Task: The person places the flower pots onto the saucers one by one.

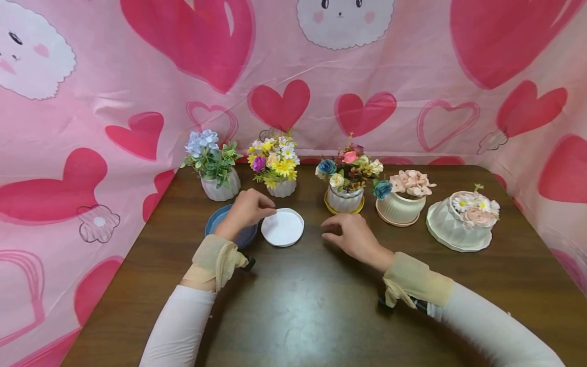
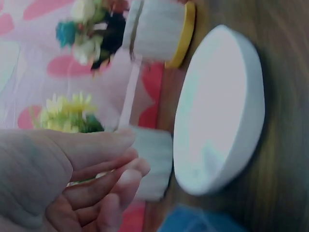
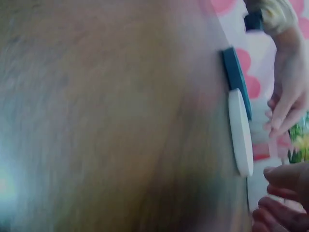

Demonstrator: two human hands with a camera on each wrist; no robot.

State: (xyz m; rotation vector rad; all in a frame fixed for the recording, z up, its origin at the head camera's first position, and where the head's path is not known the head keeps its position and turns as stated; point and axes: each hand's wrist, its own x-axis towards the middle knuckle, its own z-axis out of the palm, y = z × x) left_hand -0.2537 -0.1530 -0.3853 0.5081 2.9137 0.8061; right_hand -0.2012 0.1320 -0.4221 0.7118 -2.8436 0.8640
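Observation:
My left hand (image 1: 243,211) hovers over the blue saucer (image 1: 249,235), hiding part of it. Its fingertips are close to the left rim of a round white saucer (image 1: 282,228). In the left wrist view the thumb and loosely bent fingers hold nothing, and the white saucer (image 2: 212,116) lies beyond them. My right hand (image 1: 355,237) is above the table, to the right of the white saucer and in front of a rose pot (image 1: 345,200) on a yellow saucer. Its fingers are loosely bent, with nothing between them.
Behind my left hand stand a blue-flowered pot (image 1: 221,184) and a yellow daisy pot (image 1: 282,188). To the right are a cream pot (image 1: 401,209) on a pinkish saucer and a white pot (image 1: 465,224) on a scalloped white saucer. A heart-patterned cloth (image 1: 321,71) hangs behind the table.

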